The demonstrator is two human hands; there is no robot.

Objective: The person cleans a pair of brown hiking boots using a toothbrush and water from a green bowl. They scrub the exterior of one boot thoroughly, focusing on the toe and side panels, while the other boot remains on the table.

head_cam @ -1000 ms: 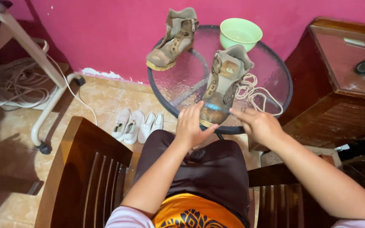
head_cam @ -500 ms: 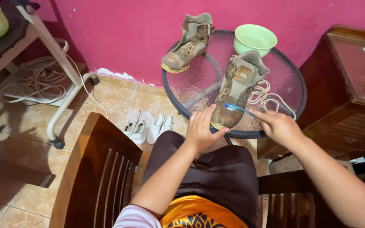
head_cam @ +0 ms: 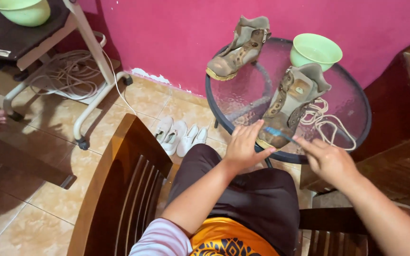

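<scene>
**Boot close to the bench edge**

Your right hand (head_cam: 329, 161) pinches a blue brush (head_cam: 281, 134); your left hand (head_cam: 245, 147), fingers spread, steadies the boot's (head_cam: 293, 106) toe. The boot sits near the glass bench (head_cam: 243, 102) rim, so hard scrubbing could push it off or snag the loose lace (head_cam: 328, 124).

two boots (head_cam: 241, 47) (head_cam: 292, 104), two green bowls (head_cam: 315, 49) (head_cam: 23, 10), three white shoes (head_cam: 179, 136) on the floor, one toothbrush (head_cam: 280, 134), one glass table (head_cam: 352, 107), one lace (head_cam: 326, 121).
</scene>
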